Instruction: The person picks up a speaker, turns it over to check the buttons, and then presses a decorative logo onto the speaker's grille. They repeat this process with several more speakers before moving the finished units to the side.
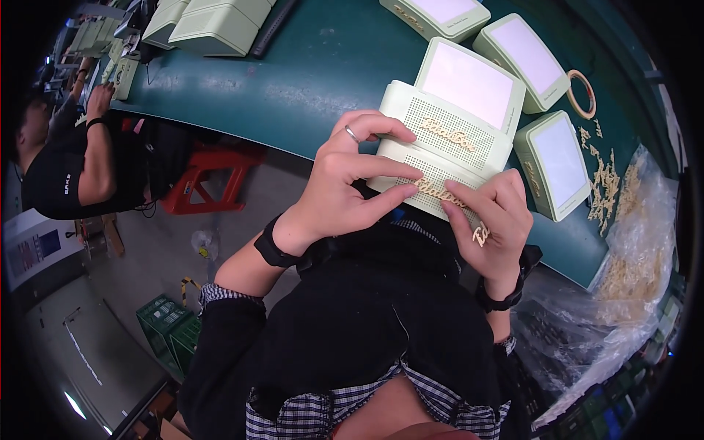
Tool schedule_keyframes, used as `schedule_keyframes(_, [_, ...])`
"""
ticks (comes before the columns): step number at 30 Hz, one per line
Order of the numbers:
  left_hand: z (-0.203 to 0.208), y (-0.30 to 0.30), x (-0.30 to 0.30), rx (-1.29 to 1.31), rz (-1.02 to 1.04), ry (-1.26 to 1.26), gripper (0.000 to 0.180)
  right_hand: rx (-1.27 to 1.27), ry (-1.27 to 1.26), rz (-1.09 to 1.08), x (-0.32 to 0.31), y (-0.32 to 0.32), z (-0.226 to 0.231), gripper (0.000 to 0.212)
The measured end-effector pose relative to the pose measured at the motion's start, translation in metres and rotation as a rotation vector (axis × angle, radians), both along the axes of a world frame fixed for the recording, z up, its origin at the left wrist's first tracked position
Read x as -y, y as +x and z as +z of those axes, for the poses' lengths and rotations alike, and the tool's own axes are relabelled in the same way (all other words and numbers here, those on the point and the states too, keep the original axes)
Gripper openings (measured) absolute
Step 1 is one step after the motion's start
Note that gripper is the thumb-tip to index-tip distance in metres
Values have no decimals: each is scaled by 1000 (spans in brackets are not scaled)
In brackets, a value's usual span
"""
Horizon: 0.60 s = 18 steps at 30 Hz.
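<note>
A pale green box-shaped device [390, 147] with a dotted grille is nearest my body. On its grille lies a gold script-shaped nameplate [433, 192]. My left hand [352, 180] is closed, its thumb and index fingertips at the nameplate's left end. My right hand [499, 220] pinches the other end between thumb and index finger. Another small gold script piece [480, 235] rests against the right hand's fingers. Just beyond, a second such device [480, 150] carries a gold script nameplate [449, 134] on its grille, with one of my left fingers touching its left part.
More pale green devices with whitish panels [561, 161] stand on the dark green table [293, 95]. Loose gold script pieces [605, 187], a tape roll [581, 95] and a clear plastic bag [638, 242] lie at the right. A co-worker [81, 161] is at the left, near a red stool [205, 180].
</note>
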<state>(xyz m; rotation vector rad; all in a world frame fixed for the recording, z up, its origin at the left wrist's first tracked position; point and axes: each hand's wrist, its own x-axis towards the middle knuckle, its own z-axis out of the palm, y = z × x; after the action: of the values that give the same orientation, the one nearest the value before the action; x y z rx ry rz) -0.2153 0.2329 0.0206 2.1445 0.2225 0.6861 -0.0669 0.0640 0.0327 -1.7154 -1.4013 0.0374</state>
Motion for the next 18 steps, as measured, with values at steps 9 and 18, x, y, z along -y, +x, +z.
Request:
schedule_keyframes(9, [-1,1,2,1,7,-5,25,-3,19,13,0,0,-1,28])
schedule_keyframes(18, [5,3,0,22,-37,141,21,-10,35,31,1,2,-3,27])
